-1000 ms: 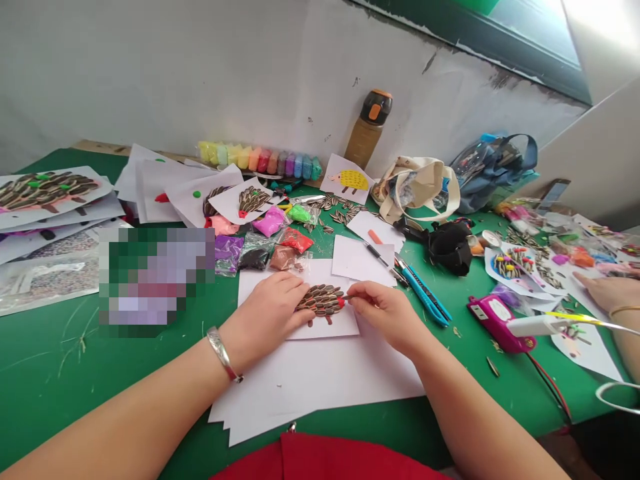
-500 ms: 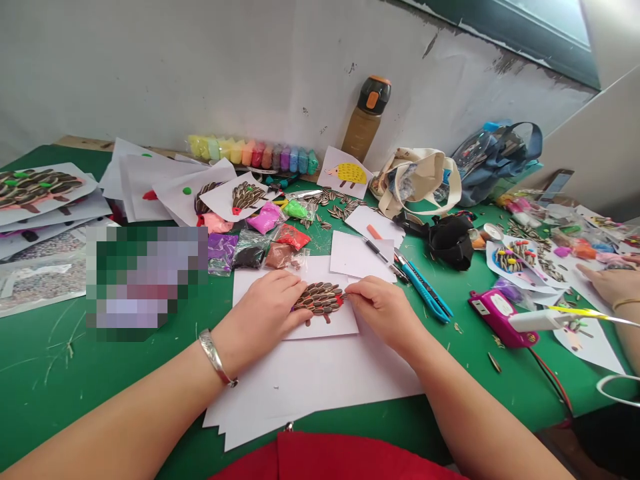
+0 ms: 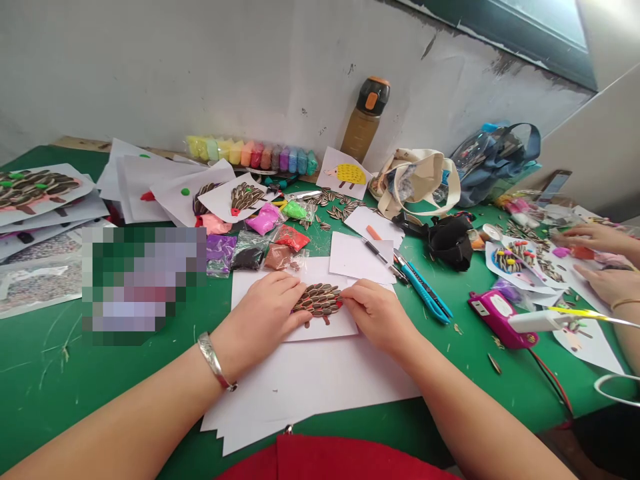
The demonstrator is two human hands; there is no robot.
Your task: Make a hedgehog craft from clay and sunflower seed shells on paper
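Observation:
A hedgehog picture [image 3: 320,300], its back covered in striped sunflower seeds, lies on a white card [image 3: 325,331] in front of me. Two small brown clay feet show along its lower edge. My left hand [image 3: 273,303] rests flat on the card's left side, fingers stretched out, the thumb against the seeds. At the other end my right hand [image 3: 375,310] has its fingertips pinched together on the red clay of the head. Whatever may be between those fingertips is hidden. Under the card is a stack of white paper [image 3: 310,380].
Bags of coloured clay [image 3: 250,250] lie just beyond the card. To the right are a pen [image 3: 376,252], a blue utility knife [image 3: 425,290] and a pink glue gun plug box [image 3: 495,317]. Sunflower seeds [image 3: 345,207] are scattered behind. A co-worker's hands [image 3: 600,263] are at far right.
My right fingertips have shifted slightly left, onto the red clay. My left hand stays in place. A second hand of the co-worker has come into view at far right.

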